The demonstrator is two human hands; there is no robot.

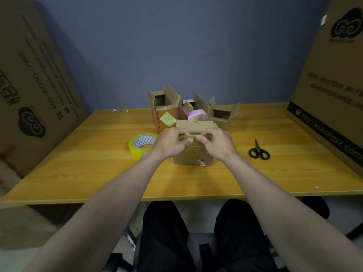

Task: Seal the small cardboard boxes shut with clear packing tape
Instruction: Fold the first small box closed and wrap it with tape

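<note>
Both hands, left hand (pixel 170 143) and right hand (pixel 217 143), are pinching a strip of tape (pixel 193 137) along the box's (pixel 193 156) near top edge, tape roll (pixel 141 144) just left of the box on the counter (pixel 88 169).

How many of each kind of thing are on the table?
Small boxes: 4, one front, one tall left, one middle, one right
Tape rolls: 1
Scissors: 1
Total: 6
</note>
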